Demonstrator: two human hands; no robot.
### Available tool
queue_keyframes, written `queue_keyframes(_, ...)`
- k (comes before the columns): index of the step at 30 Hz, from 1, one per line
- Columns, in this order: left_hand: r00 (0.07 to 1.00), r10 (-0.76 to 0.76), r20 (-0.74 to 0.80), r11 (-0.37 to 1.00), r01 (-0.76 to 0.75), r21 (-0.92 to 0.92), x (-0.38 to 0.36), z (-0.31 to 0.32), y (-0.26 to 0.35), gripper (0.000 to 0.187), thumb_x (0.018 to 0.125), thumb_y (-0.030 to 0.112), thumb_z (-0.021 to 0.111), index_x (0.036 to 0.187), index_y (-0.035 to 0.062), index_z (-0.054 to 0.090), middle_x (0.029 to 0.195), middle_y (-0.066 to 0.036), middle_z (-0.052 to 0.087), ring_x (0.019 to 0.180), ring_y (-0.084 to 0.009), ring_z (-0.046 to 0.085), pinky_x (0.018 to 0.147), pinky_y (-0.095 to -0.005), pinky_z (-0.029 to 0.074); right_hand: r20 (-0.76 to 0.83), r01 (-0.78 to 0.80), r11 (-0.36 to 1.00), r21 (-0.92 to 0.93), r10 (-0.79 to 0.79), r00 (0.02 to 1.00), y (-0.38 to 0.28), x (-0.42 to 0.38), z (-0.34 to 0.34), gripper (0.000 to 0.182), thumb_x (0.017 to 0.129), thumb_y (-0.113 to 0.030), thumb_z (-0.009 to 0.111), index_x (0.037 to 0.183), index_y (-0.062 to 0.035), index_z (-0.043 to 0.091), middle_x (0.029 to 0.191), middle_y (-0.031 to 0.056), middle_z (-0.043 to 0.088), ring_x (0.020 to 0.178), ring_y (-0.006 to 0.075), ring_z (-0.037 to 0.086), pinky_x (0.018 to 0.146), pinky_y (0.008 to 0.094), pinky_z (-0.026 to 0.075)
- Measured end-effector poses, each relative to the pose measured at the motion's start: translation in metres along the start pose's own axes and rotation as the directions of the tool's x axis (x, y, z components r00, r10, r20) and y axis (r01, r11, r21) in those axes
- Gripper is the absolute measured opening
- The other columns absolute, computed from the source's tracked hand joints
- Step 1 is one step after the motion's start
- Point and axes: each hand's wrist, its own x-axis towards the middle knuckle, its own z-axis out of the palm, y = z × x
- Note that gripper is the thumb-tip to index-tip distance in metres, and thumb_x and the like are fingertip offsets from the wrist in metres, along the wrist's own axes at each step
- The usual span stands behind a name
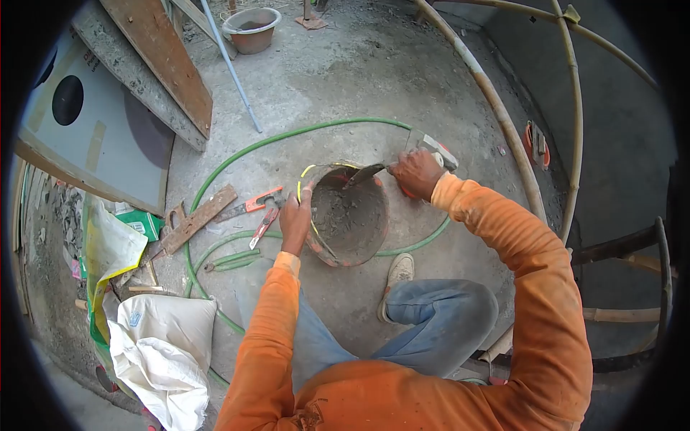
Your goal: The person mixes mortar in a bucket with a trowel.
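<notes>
A round bucket with a smeared rim stands on the concrete floor before me, with grey wet mortar inside. My left hand grips its left rim, where a yellow strip runs along the edge. In my right hand is a trowel, its dark blade tilted over the far right rim, above the mortar. Just beyond that hand lies a flat grey tool with an orange-and-white part, partly hidden.
A green hose loops around the bucket. On the left lie a handsaw, a red utility knife, a wooden piece and a white sack. A basin stands farther off; bamboo poles curve along the right.
</notes>
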Motion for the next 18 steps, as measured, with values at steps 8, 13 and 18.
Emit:
queue_keyframes(8, 0.927, 0.365, -0.087, 0.931, -0.361, 0.056, -0.008, 0.033, 0.011, 0.048, 0.105, 0.035, 0.04, 0.128, -0.0005, 0.062, 0.112, -0.023, 0.067, 0.11, -0.0387, 0.062, 0.096, -0.0447, 0.046, 0.01, -0.086, 0.996, -0.007, 0.086, 0.996, -0.022, -0.023, 0.015, 0.014, 0.093, -0.013, 0.055, 0.103, -0.0042, 0.058, 0.084, 0.0148, 0.067, 0.077, 0.0256, 0.071, 0.061, 0.037, 0.055)
queue_keyframes(13, 0.958, 0.235, -0.166, 0.863, -0.284, -0.417, 0.003, 0.049, 0.008, 0.04, 0.104, 0.025, 0.046, 0.123, -0.0048, 0.066, 0.12, -0.019, 0.066, 0.114, -0.0313, 0.062, 0.101, -0.0373, 0.045, 0.182, -0.21, 0.96, 0.187, 0.176, 0.967, -0.034, -0.045, 0.063, 0.009, 0.096, -0.012, 0.051, 0.097, -0.0048, 0.055, 0.083, 0.0175, 0.069, 0.076, 0.0303, 0.072, 0.062, 0.0405, 0.056)
queue_keyframes(18, 0.985, 0.144, -0.09, 0.77, -0.169, -0.616, -0.001, 0.052, 0.014, 0.041, 0.103, 0.025, 0.05, 0.123, -0.0073, 0.066, 0.116, -0.018, 0.07, 0.108, -0.0263, 0.065, 0.098, -0.0348, 0.047, 0.417, -0.304, 0.861, 0.407, 0.121, 0.901, -0.074, -0.064, 0.08, 0.021, 0.097, -0.021, 0.053, 0.106, -0.0031, 0.059, 0.093, 0.0206, 0.072, 0.088, 0.0357, 0.072, 0.074, 0.0468, 0.057)
